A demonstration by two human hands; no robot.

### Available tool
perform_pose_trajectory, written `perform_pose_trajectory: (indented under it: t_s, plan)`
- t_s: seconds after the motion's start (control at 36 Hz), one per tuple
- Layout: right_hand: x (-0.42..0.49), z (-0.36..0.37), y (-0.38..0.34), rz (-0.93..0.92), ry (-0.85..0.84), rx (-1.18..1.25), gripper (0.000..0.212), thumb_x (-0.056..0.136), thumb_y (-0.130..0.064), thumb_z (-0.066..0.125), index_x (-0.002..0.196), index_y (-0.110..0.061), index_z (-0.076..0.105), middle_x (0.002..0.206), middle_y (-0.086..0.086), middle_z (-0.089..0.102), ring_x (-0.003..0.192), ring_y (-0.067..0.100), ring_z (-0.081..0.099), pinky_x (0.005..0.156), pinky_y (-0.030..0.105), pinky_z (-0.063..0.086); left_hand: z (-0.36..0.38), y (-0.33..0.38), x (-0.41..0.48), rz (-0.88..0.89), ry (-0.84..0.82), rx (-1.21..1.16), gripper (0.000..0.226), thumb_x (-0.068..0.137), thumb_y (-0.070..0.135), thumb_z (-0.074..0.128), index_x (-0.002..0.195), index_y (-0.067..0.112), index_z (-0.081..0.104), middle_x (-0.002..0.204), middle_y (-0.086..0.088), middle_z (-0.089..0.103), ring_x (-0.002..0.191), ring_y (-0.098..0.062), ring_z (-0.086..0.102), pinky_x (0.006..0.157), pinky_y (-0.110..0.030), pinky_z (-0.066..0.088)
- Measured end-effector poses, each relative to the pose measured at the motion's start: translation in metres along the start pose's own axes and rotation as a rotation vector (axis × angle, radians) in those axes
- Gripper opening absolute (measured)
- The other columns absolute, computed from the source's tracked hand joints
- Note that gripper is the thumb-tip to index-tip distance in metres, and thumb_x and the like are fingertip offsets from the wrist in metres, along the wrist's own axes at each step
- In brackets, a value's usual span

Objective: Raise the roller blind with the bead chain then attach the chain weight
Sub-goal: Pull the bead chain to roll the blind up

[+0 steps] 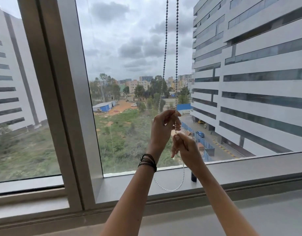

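Window sill (249,174), both hands pinching bead chain (176,65)

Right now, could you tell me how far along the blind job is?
No blind fabric shows across the pane, so raising looks largely done. Both hands, left hand above right hand, pinch the right strand of the bead chain. The dark chain weight stands unattached on the sill.
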State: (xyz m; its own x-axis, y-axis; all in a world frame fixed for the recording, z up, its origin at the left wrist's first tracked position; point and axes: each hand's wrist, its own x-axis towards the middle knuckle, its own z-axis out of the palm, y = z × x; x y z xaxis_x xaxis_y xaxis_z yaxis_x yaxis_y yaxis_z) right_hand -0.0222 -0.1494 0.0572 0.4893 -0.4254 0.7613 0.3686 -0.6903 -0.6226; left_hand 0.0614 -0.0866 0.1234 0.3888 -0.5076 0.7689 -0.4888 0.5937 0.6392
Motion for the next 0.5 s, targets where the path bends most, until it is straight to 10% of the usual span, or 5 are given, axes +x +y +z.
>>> perform_pose_trajectory:
  t_s: [0.5]
  plan:
    - [-0.053,0.008,0.031,0.149,-0.079,-0.059,0.026,0.097,0.003,0.036,0.072,-0.001,0.046,0.054,0.023,0.057,0.046,0.012,0.058,0.051,0.022,0.044,-0.004,-0.036,-0.052,-0.136,-0.022,0.037,0.02,0.092,-0.005,0.049,0.082,0.007,0.061,0.061,-0.003,0.059,0.052,-0.008,0.057,0.055,-0.022,0.051]
